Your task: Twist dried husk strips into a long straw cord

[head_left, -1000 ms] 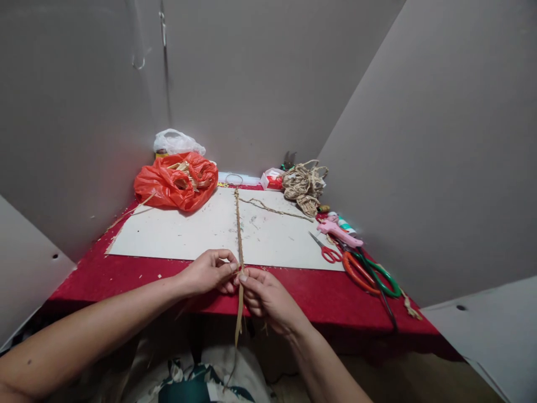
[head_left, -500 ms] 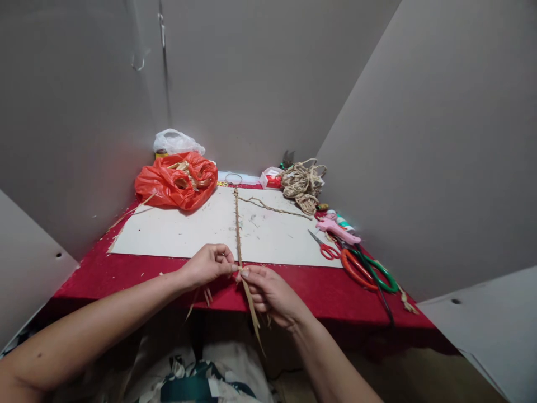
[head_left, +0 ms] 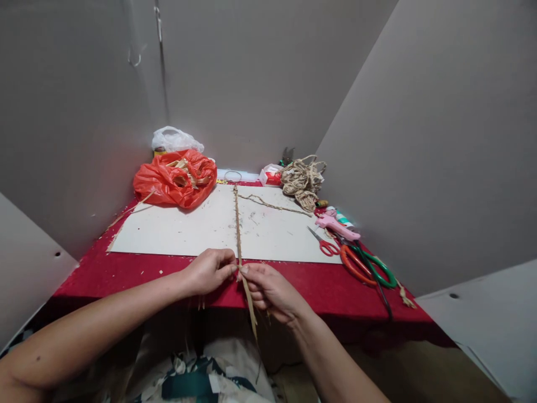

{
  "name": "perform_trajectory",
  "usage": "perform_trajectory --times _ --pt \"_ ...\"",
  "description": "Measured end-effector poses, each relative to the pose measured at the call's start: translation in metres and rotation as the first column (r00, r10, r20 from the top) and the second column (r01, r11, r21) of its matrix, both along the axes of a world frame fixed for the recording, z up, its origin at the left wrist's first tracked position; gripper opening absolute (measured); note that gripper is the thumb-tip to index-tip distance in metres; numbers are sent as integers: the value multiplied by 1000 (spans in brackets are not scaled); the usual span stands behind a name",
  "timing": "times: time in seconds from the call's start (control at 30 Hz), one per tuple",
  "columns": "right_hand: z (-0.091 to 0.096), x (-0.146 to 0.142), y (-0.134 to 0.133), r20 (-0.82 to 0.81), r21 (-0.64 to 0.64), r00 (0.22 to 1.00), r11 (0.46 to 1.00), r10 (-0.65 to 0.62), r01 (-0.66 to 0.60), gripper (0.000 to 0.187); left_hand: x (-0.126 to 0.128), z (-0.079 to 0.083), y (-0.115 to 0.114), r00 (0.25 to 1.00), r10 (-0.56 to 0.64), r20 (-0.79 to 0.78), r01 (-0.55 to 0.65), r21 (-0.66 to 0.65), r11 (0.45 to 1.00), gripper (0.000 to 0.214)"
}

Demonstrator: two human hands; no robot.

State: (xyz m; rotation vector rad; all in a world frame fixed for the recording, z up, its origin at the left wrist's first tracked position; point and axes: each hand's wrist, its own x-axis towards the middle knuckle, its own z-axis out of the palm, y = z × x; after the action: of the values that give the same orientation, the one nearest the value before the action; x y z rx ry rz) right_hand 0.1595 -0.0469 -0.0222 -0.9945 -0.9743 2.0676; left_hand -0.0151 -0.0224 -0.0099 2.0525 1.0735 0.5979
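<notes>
A thin braided straw cord (head_left: pixel 238 224) runs from the far part of the white board (head_left: pixel 168 226) down to my hands at its near edge. My left hand (head_left: pixel 213 270) is closed, thumb and fingers pinching the cord's near end from the left. From the right, my right hand (head_left: pixel 271 291) pinches the same spot, thumb on top. Loose flat straw strips (head_left: pixel 250 308) hang from this point past the table edge, beside my right fingers. A few thinner strands dangle below my left hand. The exact crossing of strips is hidden by my fingertips.
An orange-red plastic bag (head_left: pixel 174 179) with straw sits back left, a white bag (head_left: pixel 178 139) behind it. Back right lies a rope bundle (head_left: pixel 304 182). Small red scissors (head_left: pixel 327 244), a pink glue gun (head_left: pixel 338 226) and large-handled tools (head_left: pixel 369 266) lie right on the red cloth (head_left: pixel 310 288).
My left fingers have curled in more closely, and the strands below that hand have shifted. My right hand keeps its pinch. The whole view has tilted slightly.
</notes>
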Motion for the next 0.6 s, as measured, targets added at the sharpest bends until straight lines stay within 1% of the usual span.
perform_trajectory --times 0.1,0.2,0.3,0.4,0.47,0.5,0.57,0.6 --pt "-2 0 -1 -28 -2 999 1000 17 -17 30 0 -4 -1 999 -4 -41 7 86 996 18" --pt "-3 0 0 -98 -43 995 998 36 -40 32 2 -5 -2 997 -7 -78 19 160 987 16" --pt "-2 0 -1 -149 -80 988 996 34 -47 32 5 -3 -3 1000 -8 -29 12 127 992 15" --pt "0 -2 -4 -92 -44 995 998 34 -38 32 7 -2 -3 999 -12 50 10 47 999 15" --pt "0 -3 -5 18 34 1000 999 10 -11 33 7 -3 -1 996 -12 90 15 -33 999 15" --pt "0 -4 -6 82 97 997 995 -13 5 33 7 -4 0 993 -13 116 23 -92 995 15" --pt "-2 -4 -6 205 273 976 962 -76 18 33 6 -5 3 983 -10 182 53 -233 971 15" --pt "-3 -4 -5 267 369 957 929 -114 8 32 6 -5 5 978 -7 209 70 -297 952 15"
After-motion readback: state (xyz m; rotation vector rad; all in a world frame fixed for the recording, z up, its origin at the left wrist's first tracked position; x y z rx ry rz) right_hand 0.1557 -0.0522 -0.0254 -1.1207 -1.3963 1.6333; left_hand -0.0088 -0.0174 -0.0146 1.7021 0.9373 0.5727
